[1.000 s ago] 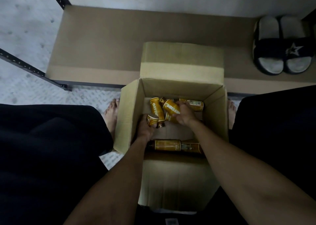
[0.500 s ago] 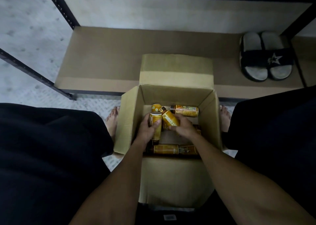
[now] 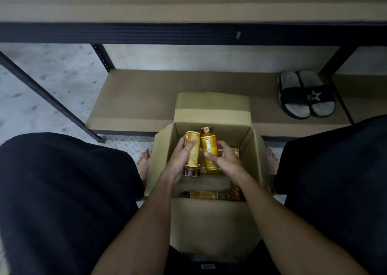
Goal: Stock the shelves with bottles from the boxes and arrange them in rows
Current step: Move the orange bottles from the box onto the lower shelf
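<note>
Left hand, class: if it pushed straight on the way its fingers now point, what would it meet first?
The left hand points up-right, away from the person; past its bottle, probably the box's far wall. Depth unclear.

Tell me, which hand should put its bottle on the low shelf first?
Probably the left hand: its bottle is on the side of the bare shelf. The right hand also holds one, but the slippers sit on its side.

Both arms reaching forward, near centre; left hand point(image 3: 181, 159) and right hand point(image 3: 227, 159) each gripping bottle, fingers curled.
</note>
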